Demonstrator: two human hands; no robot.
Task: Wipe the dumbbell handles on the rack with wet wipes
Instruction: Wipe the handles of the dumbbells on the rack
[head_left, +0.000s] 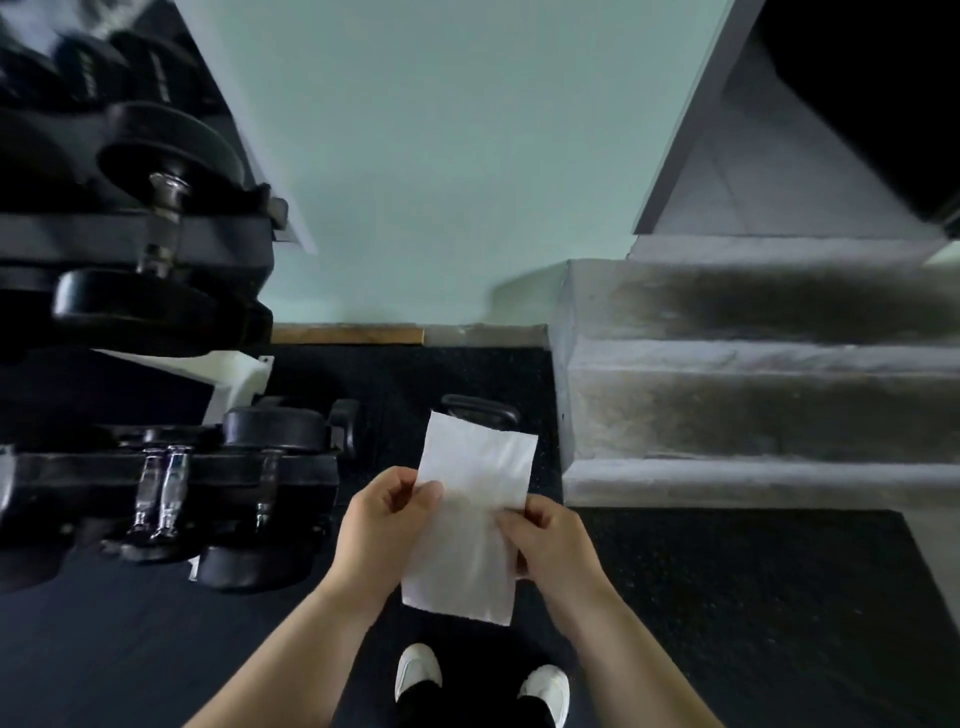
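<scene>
Just off the right end of the rack, above the black floor, both hands hold one wet wipe spread between them: the left hand pinches its left edge, the right hand its right edge. The chrome dumbbell handles sit to the left on the lower tier, their long axes pointing away from the person. The left hand is nearer.

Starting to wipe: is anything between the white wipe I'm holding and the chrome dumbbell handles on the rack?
Nothing visible: only open space separates the white wet wipe, pinched by left hand and right hand, from the chrome dumbbell handles.
</scene>
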